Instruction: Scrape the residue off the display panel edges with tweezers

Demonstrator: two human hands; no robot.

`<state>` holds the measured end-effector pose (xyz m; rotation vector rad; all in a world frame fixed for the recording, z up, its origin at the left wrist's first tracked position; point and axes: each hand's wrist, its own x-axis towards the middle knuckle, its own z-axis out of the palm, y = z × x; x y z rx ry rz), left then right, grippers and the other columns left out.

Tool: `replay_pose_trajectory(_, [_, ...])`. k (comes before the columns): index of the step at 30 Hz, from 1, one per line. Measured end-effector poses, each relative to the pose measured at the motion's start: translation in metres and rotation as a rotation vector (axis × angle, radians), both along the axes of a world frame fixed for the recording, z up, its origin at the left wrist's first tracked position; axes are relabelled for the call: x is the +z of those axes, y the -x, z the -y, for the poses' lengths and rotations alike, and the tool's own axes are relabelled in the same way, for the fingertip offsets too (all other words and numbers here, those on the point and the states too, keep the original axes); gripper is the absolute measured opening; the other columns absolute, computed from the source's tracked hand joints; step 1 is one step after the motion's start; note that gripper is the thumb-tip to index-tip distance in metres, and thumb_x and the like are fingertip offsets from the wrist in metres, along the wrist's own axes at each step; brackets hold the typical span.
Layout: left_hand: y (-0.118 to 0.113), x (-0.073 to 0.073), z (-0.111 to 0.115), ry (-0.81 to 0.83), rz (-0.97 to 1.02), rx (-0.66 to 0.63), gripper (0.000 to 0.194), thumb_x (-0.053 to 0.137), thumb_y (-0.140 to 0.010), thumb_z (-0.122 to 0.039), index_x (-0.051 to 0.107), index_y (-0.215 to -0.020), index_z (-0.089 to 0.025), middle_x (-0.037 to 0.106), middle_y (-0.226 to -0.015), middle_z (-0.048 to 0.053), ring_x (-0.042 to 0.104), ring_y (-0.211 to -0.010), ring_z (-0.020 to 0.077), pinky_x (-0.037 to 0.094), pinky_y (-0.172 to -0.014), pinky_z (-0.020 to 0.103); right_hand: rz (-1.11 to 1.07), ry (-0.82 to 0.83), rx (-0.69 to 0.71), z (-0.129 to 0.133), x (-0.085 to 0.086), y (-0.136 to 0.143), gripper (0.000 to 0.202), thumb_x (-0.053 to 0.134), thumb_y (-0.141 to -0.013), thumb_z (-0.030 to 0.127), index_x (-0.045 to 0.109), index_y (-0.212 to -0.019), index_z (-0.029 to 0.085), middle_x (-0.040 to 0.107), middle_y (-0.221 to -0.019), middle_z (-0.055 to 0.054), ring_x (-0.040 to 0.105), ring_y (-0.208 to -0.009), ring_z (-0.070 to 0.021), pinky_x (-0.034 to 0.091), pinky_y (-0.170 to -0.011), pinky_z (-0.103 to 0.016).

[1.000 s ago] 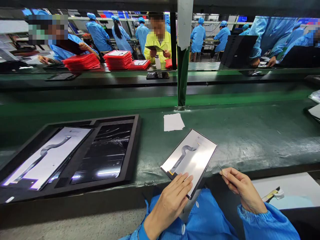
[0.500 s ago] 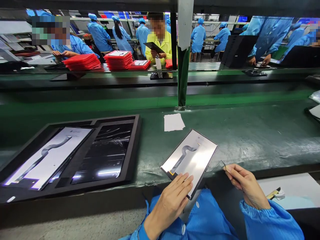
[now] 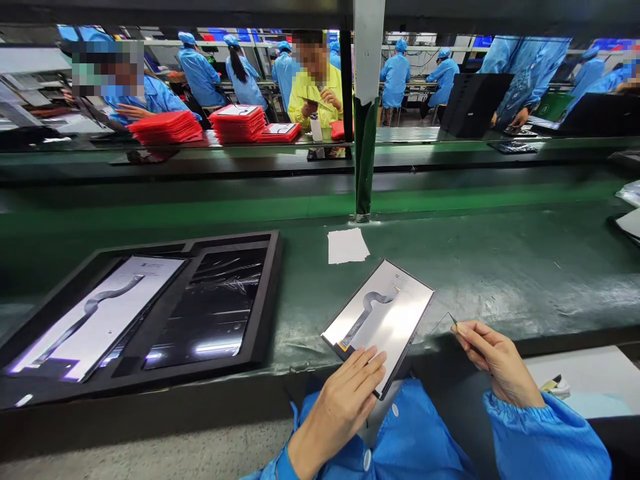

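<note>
A tablet-sized display panel [image 3: 395,300] lies slanted on the bench's front edge, pale back up. A grey ribbon cable [image 3: 369,310] curves across it. My left hand [image 3: 345,393] holds the panel's near end, fingers stretched over the back; the thumb is hidden. To the right, my right hand [image 3: 493,357] pinches the dark end of a thin clear strip [image 3: 442,323] between thumb and fingers. The strip reaches toward the panel's right edge; I cannot tell whether they touch.
A black foam tray [image 3: 273,280] on the left holds more display panels [image 3: 100,313]. Small white sheets [image 3: 347,245] lie beyond my panel. A post [image 3: 364,160] rises at the bench's back. Co-workers sit across, near red stacks [image 3: 237,125]. White sheets [image 3: 590,373] are at lower right.
My right hand has shifted slightly to the right with the clear strip, away from the panel. My left hand and the panel look unmoved.
</note>
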<state>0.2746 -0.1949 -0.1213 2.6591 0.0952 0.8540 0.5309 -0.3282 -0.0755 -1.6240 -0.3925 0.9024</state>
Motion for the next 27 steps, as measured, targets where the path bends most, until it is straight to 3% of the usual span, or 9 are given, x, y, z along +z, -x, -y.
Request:
replay_pose_trajectory(8, [0.000,-0.002,-0.001,-0.016,0.002,0.002,0.036,0.046,-0.094,-0.002,0.057,-0.126,-0.009,0.068,-0.131,0.015,0.057,-0.132,0.0242,0.050,-0.110,0.045,0.003,0.010,-0.096,-0.005,0.014,0.001,0.062,0.088,-0.045,0.071,0.064,-0.062,0.016,0.049,-0.056,0.005,0.024,-0.040,-0.0008,0.012,-0.041,-0.022])
replay_pose_trajectory(15, [0.002,0.001,0.000,-0.048,-0.029,-0.004,0.032,0.045,-0.097,-0.004,0.056,-0.127,-0.008,0.068,-0.131,0.017,0.056,-0.133,0.0237,0.049,-0.111,0.044,0.044,0.001,-0.118,-0.003,0.023,0.002,0.062,0.087,-0.045,0.071,0.064,-0.063,0.017,0.047,-0.056,0.004,0.023,-0.042,-0.0022,0.013,-0.040,-0.022])
replay_pose_trajectory(17, [0.003,0.008,0.000,-0.036,-0.079,-0.007,0.030,0.052,-0.100,-0.018,0.055,-0.128,-0.009,0.066,-0.133,0.017,0.055,-0.134,0.0256,0.047,-0.112,0.046,0.078,-0.002,-0.077,-0.001,0.028,0.011,0.060,0.084,-0.050,0.072,0.064,-0.063,0.017,0.047,-0.056,0.005,0.025,-0.043,-0.0035,0.015,-0.041,-0.022])
replay_pose_trajectory(19, [0.003,0.017,-0.001,0.004,-0.133,-0.005,0.044,0.061,-0.097,-0.040,0.054,-0.129,-0.011,0.064,-0.136,0.017,0.051,-0.137,0.0294,0.045,-0.113,0.050,0.122,-0.012,0.009,0.000,0.033,0.025,0.055,0.080,-0.061,0.070,0.064,-0.065,0.017,0.047,-0.057,0.004,0.029,-0.045,-0.0055,0.020,-0.042,-0.022])
replay_pose_trajectory(21, [-0.002,0.025,-0.002,0.067,-0.169,-0.003,0.049,0.064,-0.093,-0.046,0.055,-0.128,-0.013,0.059,-0.142,0.017,0.044,-0.142,0.0318,0.042,-0.114,0.053,0.148,-0.026,0.108,-0.001,0.037,0.041,0.052,0.076,-0.067,0.069,0.066,-0.066,0.018,0.048,-0.057,0.004,0.035,-0.049,-0.0081,0.026,-0.045,-0.023])
replay_pose_trajectory(25, [-0.019,0.029,-0.007,0.192,-0.227,-0.029,0.011,0.059,-0.096,-0.020,0.065,-0.105,-0.019,0.047,-0.154,0.011,0.027,-0.150,0.0318,0.035,-0.117,0.057,0.118,-0.068,0.244,-0.013,0.036,0.061,0.049,0.071,-0.075,0.066,0.066,-0.068,0.018,0.049,-0.058,0.003,0.041,-0.054,-0.0109,0.032,-0.050,-0.024])
replay_pose_trajectory(27, [-0.025,0.026,-0.009,0.206,-0.236,-0.026,0.015,0.054,-0.096,-0.011,0.065,-0.091,-0.020,0.046,-0.155,0.009,0.022,-0.151,0.0319,0.032,-0.118,0.060,0.107,-0.075,0.234,-0.018,0.026,0.064,0.050,0.069,-0.075,0.068,0.064,-0.069,0.018,0.047,-0.058,0.004,0.040,-0.054,-0.0110,0.033,-0.051,-0.024])
